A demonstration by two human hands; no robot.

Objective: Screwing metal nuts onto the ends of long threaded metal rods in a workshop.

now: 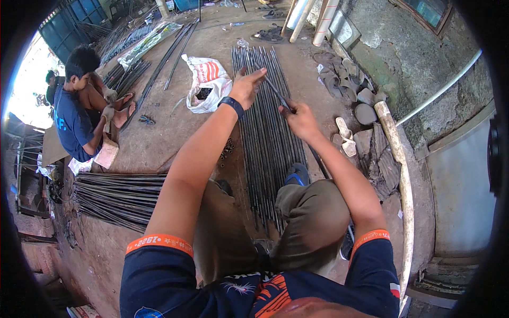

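My right hand (300, 119) grips a thin dark metal rod (275, 90) that slants up to the left. My left hand (246, 87) is raised with fingers spread, its fingertips at the rod's far end; a dark band circles that wrist. Below both hands lies a row of long dark rods (262, 138) on the concrete floor, running away from me between my bent knees. A scatter of small dark nuts (228, 150) lies left of the rods.
A white sack (208, 85) holding dark small parts lies left of the rods. Another person (79, 106) in a blue shirt sits at the left. A rod bundle (119, 196) lies lower left. Sandals (344, 137), stones and a pale pipe (400, 159) line the right wall.
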